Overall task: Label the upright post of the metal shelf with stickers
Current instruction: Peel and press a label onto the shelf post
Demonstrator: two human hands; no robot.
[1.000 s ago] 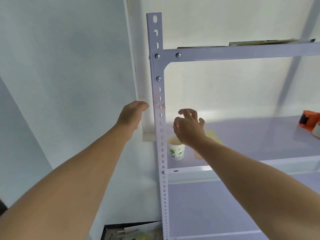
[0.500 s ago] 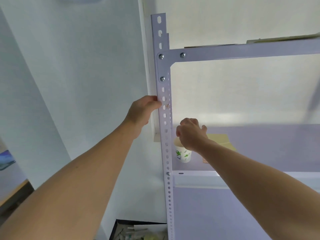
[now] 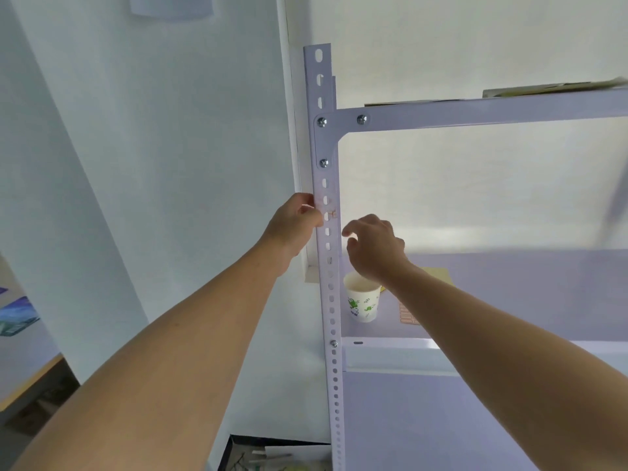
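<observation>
The white perforated upright post [image 3: 331,300] of the metal shelf runs down the middle of the view. A small pale sticker with red marks [image 3: 332,214] sits on the post at hand height. My left hand [image 3: 295,223] grips the post's left edge beside the sticker, thumb on the front face. My right hand [image 3: 373,248] hovers just right of the post with fingers loosely curled, apart from it and holding nothing that I can see. A sheet with red stickers [image 3: 407,314] lies on the shelf board, partly hidden by my right forearm.
A paper cup with green print [image 3: 363,302] stands on the shelf board [image 3: 509,283] right beside the post. The upper shelf beam [image 3: 475,110] carries flat cardboard. A dark box of clutter [image 3: 272,455] sits on the floor below. A wall corner lies left of the post.
My left hand came from open air onto the post's left edge and now grips it. My right hand rose slightly and stays close to the post. The view shifted left.
</observation>
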